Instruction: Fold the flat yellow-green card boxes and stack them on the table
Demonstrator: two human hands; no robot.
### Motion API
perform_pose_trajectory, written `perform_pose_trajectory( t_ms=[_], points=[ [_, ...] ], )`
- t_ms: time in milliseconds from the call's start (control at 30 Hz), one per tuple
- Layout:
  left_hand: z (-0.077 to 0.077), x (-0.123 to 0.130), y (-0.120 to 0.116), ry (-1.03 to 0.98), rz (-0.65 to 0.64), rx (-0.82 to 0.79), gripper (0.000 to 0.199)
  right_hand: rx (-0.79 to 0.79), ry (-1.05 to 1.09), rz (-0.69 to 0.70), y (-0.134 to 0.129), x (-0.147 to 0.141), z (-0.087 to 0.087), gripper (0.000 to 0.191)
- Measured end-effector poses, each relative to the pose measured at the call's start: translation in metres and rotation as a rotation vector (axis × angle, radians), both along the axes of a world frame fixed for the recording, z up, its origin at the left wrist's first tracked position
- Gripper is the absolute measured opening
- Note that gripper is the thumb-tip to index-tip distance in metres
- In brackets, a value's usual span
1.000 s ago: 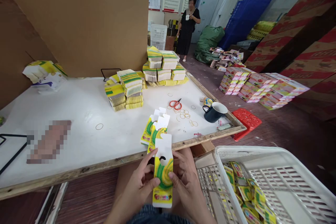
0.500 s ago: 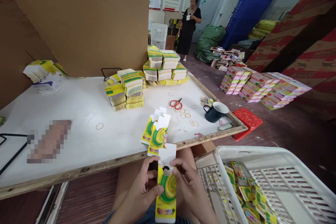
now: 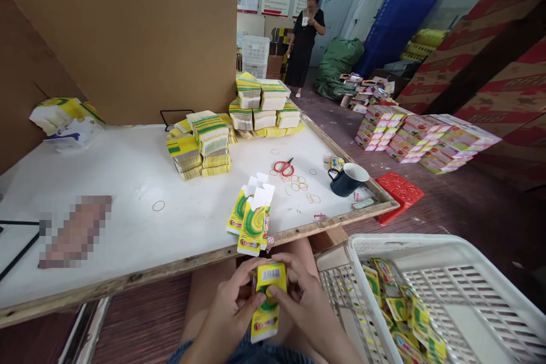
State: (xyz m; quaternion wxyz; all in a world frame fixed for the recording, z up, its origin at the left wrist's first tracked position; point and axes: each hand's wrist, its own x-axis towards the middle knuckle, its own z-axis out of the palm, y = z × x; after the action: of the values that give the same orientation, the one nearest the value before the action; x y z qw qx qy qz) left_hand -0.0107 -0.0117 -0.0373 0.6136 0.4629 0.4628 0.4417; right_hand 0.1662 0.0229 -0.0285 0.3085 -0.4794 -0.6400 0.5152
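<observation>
A small yellow-and-green carton (image 3: pixel 265 327) is held over my lap, in front of the table edge. My left hand (image 3: pixel 232 301) grips its left side, thumb on the front. From the right, my right hand (image 3: pixel 305 296) is closed on it too, thumb pressing near the folded-down top flap, which shows a barcode. Two more cartons (image 3: pixel 255 222) with white flaps up lie overlapping at the table's front edge, just beyond my hands.
The white table (image 3: pixel 128 239) bears stacks of flat cartons (image 3: pixel 209 145), red scissors (image 3: pixel 284 168), rubber bands and a dark mug (image 3: pixel 348 180). A white basket (image 3: pixel 426 242) with filled-looking packs stands at right. A red stool (image 3: pixel 401 193) and a standing person (image 3: pixel 305 45) are beyond.
The carton's white top flap stood up before; now it is folded down over the front, barcode showing. My right thumb has moved left across the carton. The view has shifted slightly.
</observation>
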Motion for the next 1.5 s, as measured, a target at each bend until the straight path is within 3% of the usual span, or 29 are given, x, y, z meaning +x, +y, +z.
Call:
perform_pose_trajectory(
  t_ms=[233,433,633,733,833,900,967,1067,1267,1500],
  points=[
    [0.004,0.002,0.0,-0.001,-0.015,0.001,0.048,0.091,-0.181,-0.071,0.002,-0.008,-0.004,0.031],
    [0.003,0.0,0.001,-0.114,0.001,-0.018,0.048,0.216,0.018,-0.089,0.001,0.002,0.0,0.023],
    [0.007,0.02,0.0,-0.131,-0.024,-0.002,0.043,0.121,0.207,-0.205,-0.007,0.004,-0.001,0.017],
    [0.011,0.021,0.007,0.089,0.009,0.104,0.037,0.246,-0.005,-0.344,-0.01,0.04,0.012,0.023],
    [0.013,0.006,0.027,0.546,0.237,0.263,0.042,0.53,-0.483,-0.689,-0.008,0.1,0.032,0.035],
    [0.01,-0.006,0.043,0.804,0.363,0.284,0.047,0.619,-0.7,-0.776,-0.006,0.133,0.04,0.048],
    [0.006,-0.014,0.057,0.891,0.387,0.25,0.048,0.599,-0.735,-0.753,-0.006,0.146,0.04,0.052],
    [0.0,-0.015,0.067,0.885,0.364,0.202,0.041,0.45,-0.58,-0.642,-0.006,0.128,0.023,0.043],
    [-0.005,-0.007,0.064,0.872,0.365,0.17,0.038,0.226,-0.222,-0.426,0.006,0.036,-0.014,0.031],
    [-0.01,-0.009,0.062,0.753,0.39,0.251,0.03,0.305,-0.104,-0.468,0.047,-0.034,-0.019,0.035]
  ],
)
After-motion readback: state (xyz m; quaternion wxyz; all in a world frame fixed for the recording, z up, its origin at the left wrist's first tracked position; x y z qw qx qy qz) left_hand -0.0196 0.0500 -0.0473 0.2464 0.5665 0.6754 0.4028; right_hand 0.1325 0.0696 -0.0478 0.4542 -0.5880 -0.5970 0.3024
